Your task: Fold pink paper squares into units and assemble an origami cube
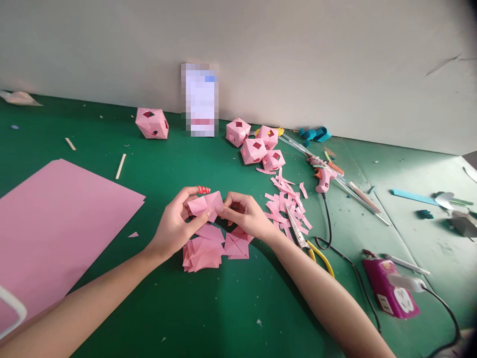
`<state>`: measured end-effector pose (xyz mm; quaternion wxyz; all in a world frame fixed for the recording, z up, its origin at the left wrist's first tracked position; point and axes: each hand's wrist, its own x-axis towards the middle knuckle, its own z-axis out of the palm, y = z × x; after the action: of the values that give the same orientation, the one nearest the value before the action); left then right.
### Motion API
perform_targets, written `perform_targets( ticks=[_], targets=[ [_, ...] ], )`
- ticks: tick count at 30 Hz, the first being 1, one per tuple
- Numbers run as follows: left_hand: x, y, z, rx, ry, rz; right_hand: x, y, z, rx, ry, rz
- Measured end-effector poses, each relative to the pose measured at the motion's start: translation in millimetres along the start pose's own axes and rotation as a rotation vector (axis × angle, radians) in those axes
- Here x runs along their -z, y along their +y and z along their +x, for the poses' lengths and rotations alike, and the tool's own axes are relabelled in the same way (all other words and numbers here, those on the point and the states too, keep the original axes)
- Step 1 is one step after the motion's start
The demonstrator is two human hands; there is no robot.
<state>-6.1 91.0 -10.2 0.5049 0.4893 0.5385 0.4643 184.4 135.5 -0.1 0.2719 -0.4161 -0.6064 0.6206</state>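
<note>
A small folded pink paper piece (205, 204) is held between both hands over the green table. My left hand (176, 224) pinches its left side with thumb and fingers. My right hand (246, 215) pinches its right edge, fingers curled. Just below the hands lies a pile of several folded pink paper units (213, 247). A large pink paper sheet (55, 228) lies flat at the left.
Pink paper cubes (152, 123) (257, 144) stand near the back wall. Pink paper scraps (286, 201), yellow-handled scissors (303, 237), a pink glue gun (322, 178) with black cord, and a magenta power strip (391, 289) lie to the right. Wooden sticks (120, 166) lie at the left.
</note>
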Motion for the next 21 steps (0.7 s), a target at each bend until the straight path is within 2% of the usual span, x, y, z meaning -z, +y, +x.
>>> perform_targets(
  ticks=[8,11,16,21],
  targets=[
    [-2.9,5,2,0.019,0.058,-0.041,-5,3,-1,0.024,0.006,-0.153],
    [-2.8,5,2,0.036,0.06,-0.063,-4,2,0,0.01,-0.002,-0.063],
    [-1.5,5,2,0.038,0.046,-0.077,5,3,4,-0.025,0.049,0.259],
    [-0.9,4,2,0.03,0.022,-0.069,10,6,6,-0.045,0.069,0.299]
  ],
)
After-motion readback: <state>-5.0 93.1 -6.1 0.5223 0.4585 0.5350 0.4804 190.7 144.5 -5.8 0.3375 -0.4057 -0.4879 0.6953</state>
